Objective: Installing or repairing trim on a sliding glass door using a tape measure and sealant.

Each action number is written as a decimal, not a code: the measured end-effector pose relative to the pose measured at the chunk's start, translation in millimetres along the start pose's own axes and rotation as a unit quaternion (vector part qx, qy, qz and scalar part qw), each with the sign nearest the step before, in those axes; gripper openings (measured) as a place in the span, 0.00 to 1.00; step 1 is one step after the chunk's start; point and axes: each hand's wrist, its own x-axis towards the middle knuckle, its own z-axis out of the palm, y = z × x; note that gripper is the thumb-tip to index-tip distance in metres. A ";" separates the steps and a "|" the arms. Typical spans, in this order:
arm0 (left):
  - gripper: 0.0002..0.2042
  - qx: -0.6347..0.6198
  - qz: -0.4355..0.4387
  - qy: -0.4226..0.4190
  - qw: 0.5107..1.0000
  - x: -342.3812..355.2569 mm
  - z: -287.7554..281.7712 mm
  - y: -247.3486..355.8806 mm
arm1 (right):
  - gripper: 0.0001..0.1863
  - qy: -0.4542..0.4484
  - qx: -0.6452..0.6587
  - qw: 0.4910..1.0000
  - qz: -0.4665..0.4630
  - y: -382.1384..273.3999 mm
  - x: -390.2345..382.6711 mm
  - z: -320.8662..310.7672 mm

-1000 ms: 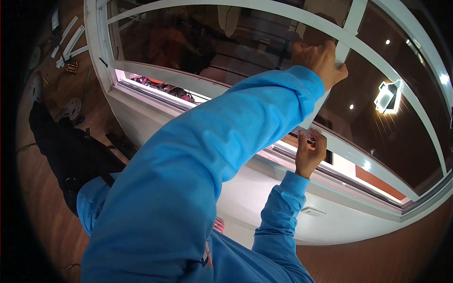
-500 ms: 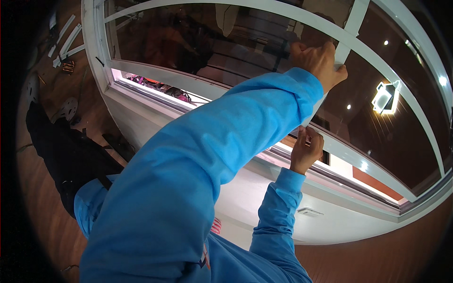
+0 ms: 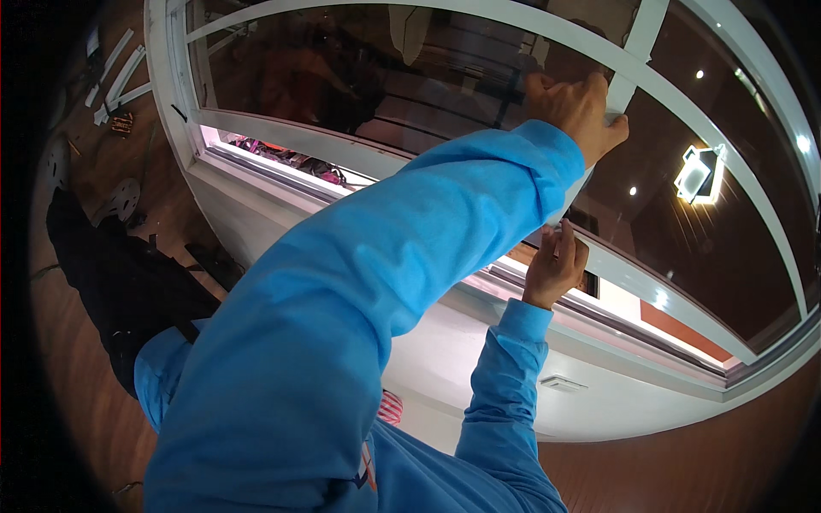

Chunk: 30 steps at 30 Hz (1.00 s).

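A tilted white-framed window sash with dark glass spans the view above its frame and a white wall. My left hand reaches up across it, back of the hand toward me, fingers curled around the upright white bar between two panes. The sleeve hides part of that bar. Lower down, my right hand is at the bar's lower end, by the sash's bottom rail. Its thumb and forefinger point up with their tips at the bar; the exact contact is hard to see. Both arms wear blue sleeves.
Below the sash a gap shows a bright space with jumbled pink and dark things. White strips lie on the wooden floor at left, near a dark-trousered leg and light shoes. A lamp reflects in the right pane.
My right hand has shifted slightly, its forefinger straightening upward from a more curled position. The left hand keeps its hold on the bar.
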 end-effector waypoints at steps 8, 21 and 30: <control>0.16 0.002 0.008 0.011 1.000 -0.7 0.7 -2.0 | 0.15 0.019 -0.028 0.999 -0.033 1.2 1.4 2.2; 0.09 -0.079 0.063 0.016 0.995 -60.8 -28.2 -45.3 | 0.13 0.046 -0.036 0.996 -0.065 6.3 1.3 5.1; 0.09 0.003 0.101 -0.114 0.988 -149.8 -27.0 -70.9 | 0.16 0.046 -0.030 0.995 -0.083 10.7 -2.0 7.4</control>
